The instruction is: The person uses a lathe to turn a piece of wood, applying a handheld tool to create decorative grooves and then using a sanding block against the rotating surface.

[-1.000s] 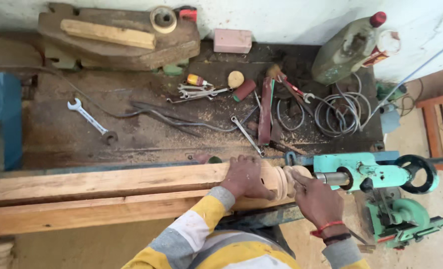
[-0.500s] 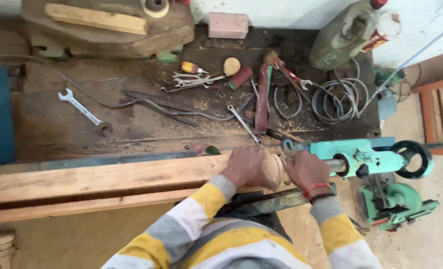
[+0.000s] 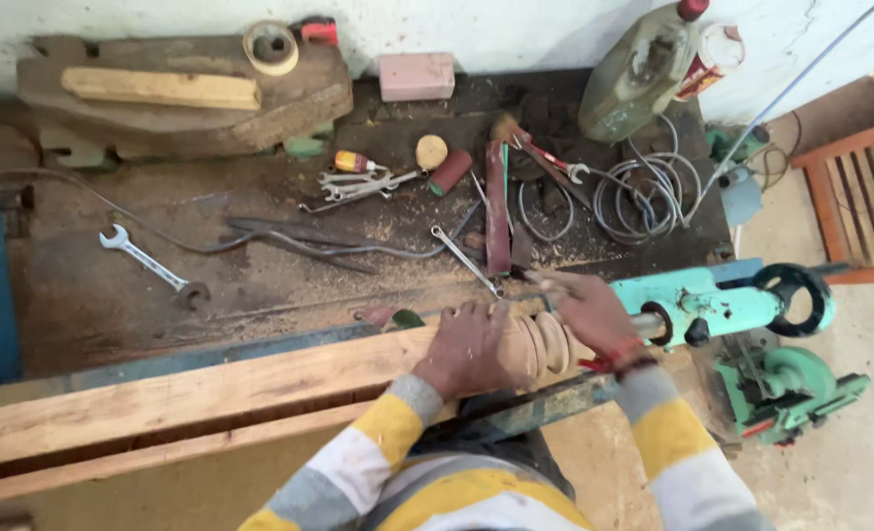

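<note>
Head view shows the person's left hand (image 3: 471,346) laid over a pale turned wooden piece (image 3: 540,344) at the front edge of the bench (image 3: 260,285), its fingers curled around the ribbed, rounded wood. The right hand (image 3: 594,315) sits just beside it on the far end of the same piece, closed on a thin tool (image 3: 555,285) (too small to tell what kind) whose tip lies against the wood. The piece is mounted between a long wooden beam (image 3: 181,393) that runs along the front edge toward the left, and a turquoise tailstock (image 3: 712,303) with a black handwheel (image 3: 796,298) at the front right corner.

Both sleeves are striped yellow, grey and white, and a red band circles the right wrist.

Behind the hands, on the sawdust-covered top, lie a spanner (image 3: 147,261) near the left edge, a bunch of small wrenches (image 3: 358,185) near the middle, a slim spanner (image 3: 466,261) just behind the left hand, and coiled wire (image 3: 643,202) toward the right edge. A green plastic jug (image 3: 638,74) stands at the back right corner, a pink block (image 3: 415,76) at the back edge, and a roll of tape (image 3: 271,46) on a wooden slab at the back left.
</note>
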